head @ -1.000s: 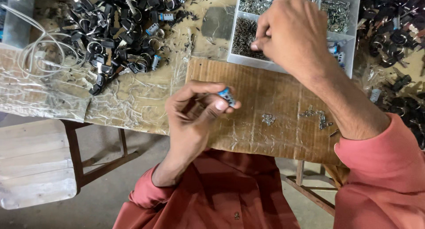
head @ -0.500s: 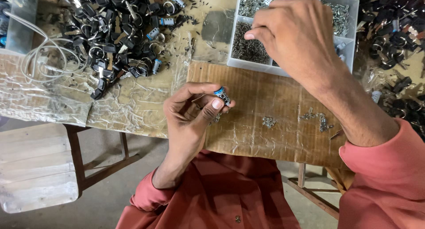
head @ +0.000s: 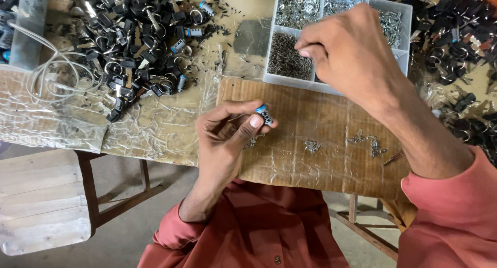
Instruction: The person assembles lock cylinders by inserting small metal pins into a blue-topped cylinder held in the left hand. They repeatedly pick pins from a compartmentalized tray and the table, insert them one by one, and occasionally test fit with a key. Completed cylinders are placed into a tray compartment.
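Far left of the frame, a coil of white cable (head: 52,74) lies on crinkled plastic sheeting, and just right of it sprawls a heap of black lock parts (head: 137,42) across the upper left. Moving to centre, the left hand (head: 228,138) is curled nearly closed, thumb and fingertips pinching a small cylinder (head: 264,114), silver-bodied with a blue cap, over the near edge of the cardboard mat (head: 331,159). Its long axis appears to tilt from lower right to upper left, blue end pointing up and away toward the top of the frame, though the fingers cover much of it. Upper right now: the right hand (head: 352,55) hovers at the compartmented tray (head: 404,19), fingers drawn together over the compartment of fine dark springs (head: 284,58); whether it has one pinched I cannot tell. This looks like the pick-a-part step of fitting the cylinder. The next move likely calls for carrying a tiny piece down to the cylinder's open side, held steady. Loose metal bits (head: 370,143) dot the mat at lower right.
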